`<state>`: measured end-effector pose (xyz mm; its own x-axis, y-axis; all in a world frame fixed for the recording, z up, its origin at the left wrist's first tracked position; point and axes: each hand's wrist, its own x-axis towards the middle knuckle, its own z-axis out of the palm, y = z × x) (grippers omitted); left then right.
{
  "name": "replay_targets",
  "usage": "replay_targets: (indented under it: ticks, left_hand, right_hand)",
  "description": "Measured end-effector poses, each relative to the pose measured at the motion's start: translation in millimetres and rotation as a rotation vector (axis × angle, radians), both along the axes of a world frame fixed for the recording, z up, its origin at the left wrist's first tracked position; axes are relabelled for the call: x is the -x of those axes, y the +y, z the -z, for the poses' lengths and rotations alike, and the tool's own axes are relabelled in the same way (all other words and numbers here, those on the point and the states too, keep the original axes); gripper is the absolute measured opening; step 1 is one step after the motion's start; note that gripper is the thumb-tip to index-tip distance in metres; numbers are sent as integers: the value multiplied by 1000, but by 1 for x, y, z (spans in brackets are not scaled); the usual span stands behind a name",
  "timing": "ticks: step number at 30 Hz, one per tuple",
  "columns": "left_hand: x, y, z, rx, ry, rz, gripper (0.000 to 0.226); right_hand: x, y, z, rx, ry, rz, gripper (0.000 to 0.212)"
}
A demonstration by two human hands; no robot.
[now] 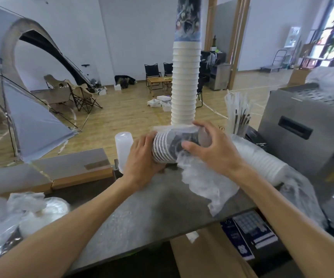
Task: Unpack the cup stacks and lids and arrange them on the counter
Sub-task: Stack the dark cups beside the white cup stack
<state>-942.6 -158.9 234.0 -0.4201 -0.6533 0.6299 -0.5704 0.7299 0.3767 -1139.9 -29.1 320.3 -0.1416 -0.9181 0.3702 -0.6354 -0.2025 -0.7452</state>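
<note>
Lying nearest along the front of the grey counter [154, 199] are crumpled clear bags, and a bagged bundle of white lids [45, 212] is seen at the near left; being thin plastic, these lids are judged to be very light and easily dented, so a grip round the whole bundle is advised. Farther in, over the middle of the counter, a short stack of paper cups [167, 146] is held on its side, half out of a clear plastic sleeve [206, 178] that trails down toward the right. The rim end of this stack is gripped by the left hand [140, 159], with the fingers curled round it, and the bottom end is clasped by the right hand [212, 148] through the film. The cups are judged to be light, fairly stiff while nested, yet easily crushed at the rims; a hold round the middle of the stack is therefore favoured over a pinch on one rim. The film looks slippery and limp, and it is best drawn off from the loose end. At the right, a long row of white cups [262, 159] is laid flat in its own wrapping. Just behind the hands, a tall column of white cups [184, 83] is stood upright, and it is thought likely to topple if knocked. A frosted lid stack [123, 149] is stood beside the left hand.
</note>
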Motion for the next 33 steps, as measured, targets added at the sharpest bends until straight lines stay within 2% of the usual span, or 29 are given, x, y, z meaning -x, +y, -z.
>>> replay_targets:
  ticks: [4, 9, 11, 15, 19, 22, 31, 33]
  left_hand:
    - [11, -7, -16, -288, 302, -33, 94]
    - [13, -29, -22, -509, 518, -18, 79]
    - [14, -39, -21, -560, 534, -32, 78]
    - [22, -49, -18, -616, 538, -74, 78]
    - [35, -56, -7, -645, 531, -121, 57]
    - [41, -69, 8, -649, 497, -178, 74]
    - [55, -74, 31, -622, 547, -228, 67]
    - [57, -75, 35, -645, 541, -250, 73]
  right_hand:
    - [-30, -39, -24, 180, -27, 50, 65]
    - [-56, -83, -52, 259, 59, 24, 38]
    - [-63, -99, -61, 240, 123, 34, 32]
    - [-66, -132, -69, 173, 250, 33, 36]
    - [-60, -155, -64, 87, 298, 18, 38]
    - [-55, -166, -53, 76, 300, -7, 36]
    - [-44, -194, -20, 42, 244, -48, 36]
    - [-42, -199, -15, 26, 231, -49, 38]
